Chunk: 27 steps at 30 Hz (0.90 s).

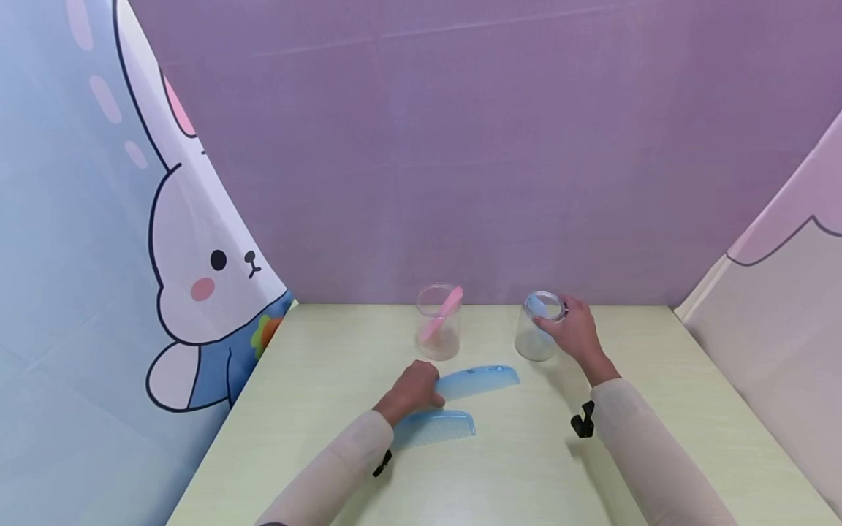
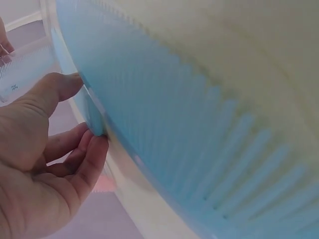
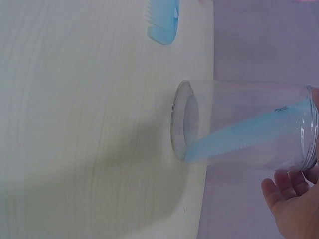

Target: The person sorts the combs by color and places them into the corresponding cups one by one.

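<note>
My left hand (image 1: 414, 387) pinches the left end of a blue comb (image 1: 482, 380) between thumb and fingers, low over the table. Close by lies a second blue comb (image 1: 437, 427), its teeth facing me; it fills much of the left wrist view. With my right hand (image 1: 575, 330) I grip a clear jar (image 3: 249, 92) near its rim. Inside that jar a blue comb (image 3: 239, 130) leans at a slant, its upper end at the mouth. Part of the right hand is cut off in the right wrist view.
Another clear cup (image 1: 439, 351) stands near the back edge, left of the jar, with a pink comb (image 1: 444, 313) leaning in it. Behind the pale table (image 1: 526, 467) hangs a purple cloth (image 1: 460, 146). A rabbit-printed cloth (image 1: 191, 270) borders the left side.
</note>
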Available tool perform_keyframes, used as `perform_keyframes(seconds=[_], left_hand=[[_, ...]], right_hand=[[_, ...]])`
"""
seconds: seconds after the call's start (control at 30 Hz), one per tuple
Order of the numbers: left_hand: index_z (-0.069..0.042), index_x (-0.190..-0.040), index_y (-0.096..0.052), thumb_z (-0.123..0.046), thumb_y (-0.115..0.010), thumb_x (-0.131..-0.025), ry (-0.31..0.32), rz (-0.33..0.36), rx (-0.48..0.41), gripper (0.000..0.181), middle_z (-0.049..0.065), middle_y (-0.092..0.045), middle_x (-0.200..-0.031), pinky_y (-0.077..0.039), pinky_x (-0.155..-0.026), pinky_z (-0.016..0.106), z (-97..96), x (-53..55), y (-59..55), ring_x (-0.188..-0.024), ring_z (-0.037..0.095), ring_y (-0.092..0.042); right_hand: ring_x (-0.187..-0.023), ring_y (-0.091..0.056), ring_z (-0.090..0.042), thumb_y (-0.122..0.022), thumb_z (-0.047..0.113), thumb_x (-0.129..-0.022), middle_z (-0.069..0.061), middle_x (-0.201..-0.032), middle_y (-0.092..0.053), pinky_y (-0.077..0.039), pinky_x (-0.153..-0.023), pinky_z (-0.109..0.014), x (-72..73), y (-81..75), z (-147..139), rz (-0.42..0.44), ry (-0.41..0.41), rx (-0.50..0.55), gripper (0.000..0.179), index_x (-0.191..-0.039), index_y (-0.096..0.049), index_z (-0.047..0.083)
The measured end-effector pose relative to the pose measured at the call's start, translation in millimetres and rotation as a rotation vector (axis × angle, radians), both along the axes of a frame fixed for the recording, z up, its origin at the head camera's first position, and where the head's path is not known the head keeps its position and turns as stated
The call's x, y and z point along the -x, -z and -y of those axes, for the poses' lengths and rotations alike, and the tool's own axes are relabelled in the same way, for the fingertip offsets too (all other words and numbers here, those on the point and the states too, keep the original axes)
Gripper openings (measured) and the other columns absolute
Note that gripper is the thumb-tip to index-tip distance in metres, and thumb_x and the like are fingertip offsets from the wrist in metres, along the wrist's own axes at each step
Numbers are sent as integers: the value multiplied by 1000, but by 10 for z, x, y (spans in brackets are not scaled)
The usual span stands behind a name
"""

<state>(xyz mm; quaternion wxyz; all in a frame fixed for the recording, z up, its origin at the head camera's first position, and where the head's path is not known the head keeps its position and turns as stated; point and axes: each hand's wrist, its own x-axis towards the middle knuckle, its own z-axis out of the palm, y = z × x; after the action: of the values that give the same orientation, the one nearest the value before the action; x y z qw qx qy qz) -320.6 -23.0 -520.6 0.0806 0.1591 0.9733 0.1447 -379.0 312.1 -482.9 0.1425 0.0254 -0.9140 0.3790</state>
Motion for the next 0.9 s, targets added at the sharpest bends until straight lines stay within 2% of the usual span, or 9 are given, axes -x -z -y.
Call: perform_keyframes(seconds=[0.23, 0.4, 0.63, 0.8, 0.9], left_hand=[[-5, -87, -73, -23, -88, -73, -21, 12, -36, 28, -1, -60, -73, -45, -70, 29, 9, 11, 30, -70, 14, -46], [-3, -95, -75, -24, -88, -73, -11, -8, -46, 33, 1, -66, -80, -51, -79, 33, 14, 4, 30, -74, 15, -48], [-3, -102, -76, -26, -88, -74, 23, -33, -61, 39, 5, -73, -93, -54, -91, 38, 55, -18, 11, -82, 16, -55], [-4, -95, -76, -27, -87, -75, 45, -49, -80, 32, 3, -69, -82, -51, -81, 35, 86, -25, -4, -75, 14, -50], [-3, -96, -76, -26, -86, -76, 47, -46, -105, 32, 2, -67, -81, -49, -77, 32, 105, -38, -26, -74, 14, -48]], right_hand=[[-127, -47, -49, -78, 35, -88, -34, -137, -51, -43, -103, -65, -4, -1, 2, -1, -2, 7, 78, -143, -46, -10], [-124, -50, -49, -78, 35, -87, -33, -135, -55, -44, -100, -64, 7, 3, 5, -18, -6, 13, 76, -142, -48, -9], [-121, -52, -48, -78, 35, -88, -33, -130, -56, -46, -97, -63, -48, -8, 17, -29, 3, 3, 74, -139, -50, -10], [-120, -52, -48, -78, 36, -88, -34, -131, -55, -46, -97, -63, -102, -9, 34, -25, 8, 3, 75, -139, -49, -11], [-121, -51, -49, -78, 36, -88, -34, -131, -55, -46, -97, -63, -132, -6, 50, -19, 12, 6, 75, -138, -49, -11]])
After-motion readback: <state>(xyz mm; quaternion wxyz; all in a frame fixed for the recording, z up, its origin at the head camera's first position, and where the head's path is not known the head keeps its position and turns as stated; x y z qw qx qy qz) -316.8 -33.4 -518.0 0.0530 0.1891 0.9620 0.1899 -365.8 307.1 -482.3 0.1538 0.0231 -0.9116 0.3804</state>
